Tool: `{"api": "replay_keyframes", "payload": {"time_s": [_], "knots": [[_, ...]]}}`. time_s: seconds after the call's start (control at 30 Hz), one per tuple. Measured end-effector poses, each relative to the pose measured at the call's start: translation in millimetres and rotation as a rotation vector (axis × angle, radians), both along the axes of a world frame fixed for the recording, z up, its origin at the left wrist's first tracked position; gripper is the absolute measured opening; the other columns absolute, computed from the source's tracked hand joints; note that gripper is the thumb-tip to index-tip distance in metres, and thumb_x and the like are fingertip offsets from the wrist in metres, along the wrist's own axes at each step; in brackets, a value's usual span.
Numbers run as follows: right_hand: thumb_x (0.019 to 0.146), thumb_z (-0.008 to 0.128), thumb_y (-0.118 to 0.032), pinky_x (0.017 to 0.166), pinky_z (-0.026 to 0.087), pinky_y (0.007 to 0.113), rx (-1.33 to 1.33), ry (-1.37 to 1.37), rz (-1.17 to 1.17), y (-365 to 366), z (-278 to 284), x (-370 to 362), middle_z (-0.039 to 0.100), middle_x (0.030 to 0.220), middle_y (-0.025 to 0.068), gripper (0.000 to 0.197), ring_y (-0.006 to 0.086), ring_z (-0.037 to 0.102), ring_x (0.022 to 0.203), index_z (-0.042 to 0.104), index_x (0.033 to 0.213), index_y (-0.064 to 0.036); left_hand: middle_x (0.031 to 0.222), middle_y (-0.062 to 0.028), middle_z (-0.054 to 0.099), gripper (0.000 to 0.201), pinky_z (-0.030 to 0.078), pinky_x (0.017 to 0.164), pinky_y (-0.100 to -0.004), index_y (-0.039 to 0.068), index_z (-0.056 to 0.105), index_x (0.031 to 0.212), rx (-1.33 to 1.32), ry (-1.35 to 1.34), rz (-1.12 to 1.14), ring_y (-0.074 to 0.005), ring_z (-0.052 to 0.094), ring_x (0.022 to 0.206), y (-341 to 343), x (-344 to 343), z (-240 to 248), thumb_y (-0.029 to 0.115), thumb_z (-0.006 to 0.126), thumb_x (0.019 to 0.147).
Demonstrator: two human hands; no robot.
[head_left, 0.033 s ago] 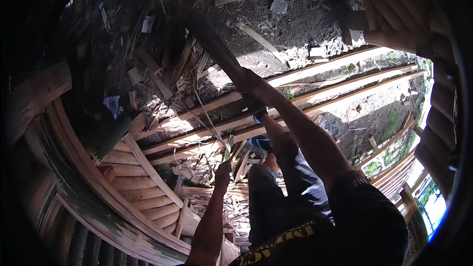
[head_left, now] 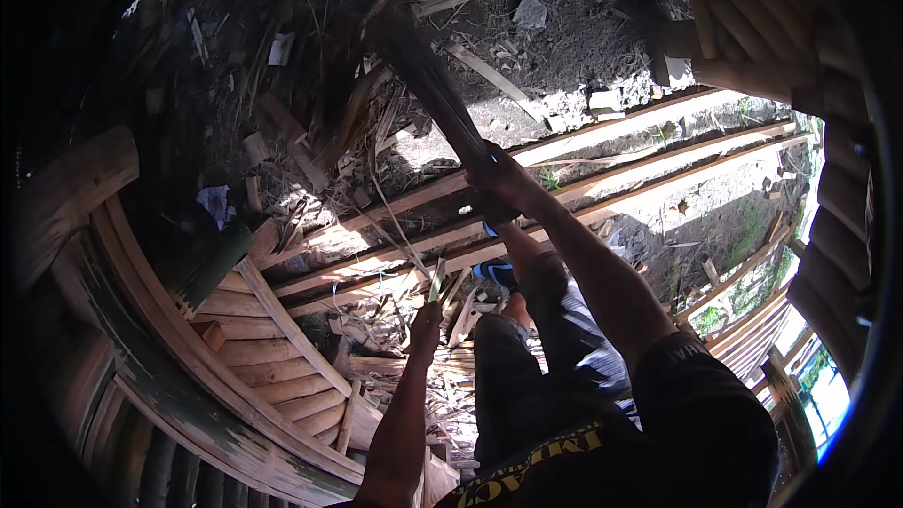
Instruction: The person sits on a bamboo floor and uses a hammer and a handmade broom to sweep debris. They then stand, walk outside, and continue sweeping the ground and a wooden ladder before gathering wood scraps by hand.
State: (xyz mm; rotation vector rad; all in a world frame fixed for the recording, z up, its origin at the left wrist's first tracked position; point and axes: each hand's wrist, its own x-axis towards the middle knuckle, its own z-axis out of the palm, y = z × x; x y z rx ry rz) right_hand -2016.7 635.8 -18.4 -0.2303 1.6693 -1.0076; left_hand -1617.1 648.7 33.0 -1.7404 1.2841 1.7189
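My right hand (head_left: 497,177) is closed around the lower end of a long dark bundle of thin sticks (head_left: 437,99), which looks like a stick broom. The bundle slants up and left over the littered ground, and its far end is lost in shadow and blur. Lower down, my left hand (head_left: 426,325) grips a short pale green strip (head_left: 437,277), perhaps split bamboo, pointing upward. Scraps of wood and shavings (head_left: 376,325) lie around it.
Long wooden strips (head_left: 602,183) cross the ground beyond my legs. At left stands a curved bamboo structure (head_left: 188,372) with a slatted panel (head_left: 273,348). Debris and loose sticks (head_left: 494,75) lie on the dark soil. A stone (head_left: 530,12) sits at the top.
My right hand and the dark bundle have shifted slightly to the right. The left hand with the green strip stays almost where it was.
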Motion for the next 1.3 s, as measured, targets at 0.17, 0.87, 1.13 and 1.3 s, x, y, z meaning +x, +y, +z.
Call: {"api": "replay_keyframes", "payload": {"time_s": [0.17, 0.87, 1.13, 1.3], "knots": [[0.081, 0.073, -0.025, 0.089, 0.055, 0.048, 0.216, 0.440, 0.254, 55, -6, -23, 0.067, 0.115, 0.0275, 0.068, 0.0412, 0.068, 0.107, 0.045, 0.138, 0.0001, 0.124, -0.0144, 0.067, 0.048, 0.048, 0.099, -0.0354, 0.000, 0.056, 0.136, -0.004, 0.184, 0.058, -0.0240, 0.063, 0.115, -61, -105, 20, 0.036, 0.056, 0.105], [0.081, 0.083, -0.035, 0.103, 0.047, 0.041, 0.072, 0.034, 0.252, -35, -8, -24, 0.055, 0.136, 0.0232, 0.081, 0.0317, 0.058, 0.124, 0.044, 0.143, -0.0002, 0.122, -0.0179, 0.068, 0.044, 0.050, 0.100, -0.0379, 0.001, 0.059, 0.130, 0.052, 0.068, -0.221, -0.0284, 0.065, 0.115, -138, -126, -41, 0.033, 0.059, 0.101], [0.080, 0.078, -0.032, 0.089, 0.055, 0.045, 0.805, 0.335, -0.117, 203, 15, -148, 0.069, 0.111, 0.0249, 0.065, 0.0395, 0.067, 0.109, 0.050, 0.128, 0.0006, 0.115, -0.0122, 0.068, 0.036, 0.052, 0.091, -0.0330, 0.001, 0.060, 0.125, 0.022, 0.188, -0.148, -0.0191, 0.066, 0.105, -152, -166, -33, 0.028, 0.060, 0.101], [0.075, 0.080, -0.028, 0.092, 0.055, 0.046, 0.701, 0.319, 0.490, 257, 40, -194, 0.069, 0.118, 0.0195, 0.070, 0.0377, 0.068, 0.106, 0.051, 0.136, -0.0113, 0.114, -0.0119, 0.069, 0.036, 0.052, 0.092, -0.0332, 0.002, 0.060, 0.127, 0.012, 0.154, -0.268, -0.0202, 0.068, 0.102, -124, -154, -45, 0.029, 0.059, 0.102]]}}
